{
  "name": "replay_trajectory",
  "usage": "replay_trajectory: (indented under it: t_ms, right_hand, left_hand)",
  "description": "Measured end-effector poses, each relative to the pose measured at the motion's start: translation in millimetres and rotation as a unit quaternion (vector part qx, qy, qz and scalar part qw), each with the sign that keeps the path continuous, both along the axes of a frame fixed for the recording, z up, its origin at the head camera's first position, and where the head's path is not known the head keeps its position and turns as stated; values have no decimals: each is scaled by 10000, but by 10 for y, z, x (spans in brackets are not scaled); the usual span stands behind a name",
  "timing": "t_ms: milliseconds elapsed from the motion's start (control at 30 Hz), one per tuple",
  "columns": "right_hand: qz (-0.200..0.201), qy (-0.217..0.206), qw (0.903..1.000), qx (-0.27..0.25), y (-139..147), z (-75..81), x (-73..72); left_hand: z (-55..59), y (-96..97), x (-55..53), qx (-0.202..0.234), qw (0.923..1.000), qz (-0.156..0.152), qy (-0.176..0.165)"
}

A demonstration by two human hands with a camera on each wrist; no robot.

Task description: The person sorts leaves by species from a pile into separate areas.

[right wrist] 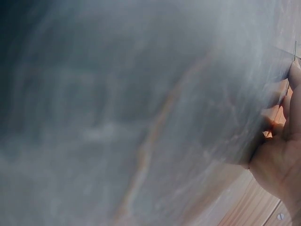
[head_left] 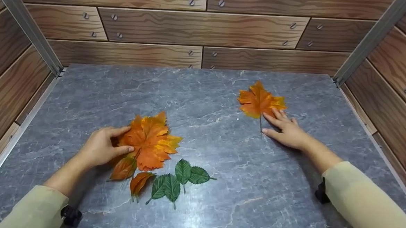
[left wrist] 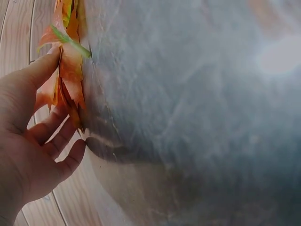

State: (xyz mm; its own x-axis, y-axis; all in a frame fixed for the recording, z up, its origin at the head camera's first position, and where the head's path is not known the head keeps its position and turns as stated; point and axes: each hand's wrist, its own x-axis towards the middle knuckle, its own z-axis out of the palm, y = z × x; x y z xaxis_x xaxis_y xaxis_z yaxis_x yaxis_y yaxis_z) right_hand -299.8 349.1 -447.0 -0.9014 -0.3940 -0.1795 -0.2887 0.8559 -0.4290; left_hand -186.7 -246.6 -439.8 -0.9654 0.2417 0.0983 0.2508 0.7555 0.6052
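At the left of the head view, my left hand (head_left: 100,145) holds the near edge of a pile of orange-yellow artificial maple leaves (head_left: 153,139) between thumb and fingers. The left wrist view shows the thumb on top of the maple leaves (left wrist: 73,70), the other fingers along their edge. At the far right, my right hand (head_left: 289,132) rests with extended fingers on the lower edge of a single orange maple leaf (head_left: 257,99); its thumb is beside the dark stem. In the right wrist view, that hand (right wrist: 282,150) mostly hides the leaf.
Two small orange-brown leaves (head_left: 123,169) lie just below the left pile. To their right is a cluster of several green leaves (head_left: 171,187) on the grey marbled tabletop (head_left: 207,93). Wood-patterned panels (head_left: 204,29) and metal posts (head_left: 30,28) border the table.
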Motion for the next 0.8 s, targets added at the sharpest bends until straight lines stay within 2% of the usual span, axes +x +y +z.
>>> replay_trajectory:
  t_ms: [200,400,633,800]
  right_hand:
    - [16,22,10000,3,-4,-1,-4]
    - [18,1,10000,-4,-6,7,-6]
    - [11,-14,10000,-63,-8,19,3]
    - [-7,-29,10000,-73,-6,14,2]
  left_hand:
    - [6,-8,7,169,9998,55,37]
    - [35,-13,2,347,9993,115,-127]
    - [55,-16,-6,973,9944,91,-395]
    - [81,18,7,1265,9912,50,-373]
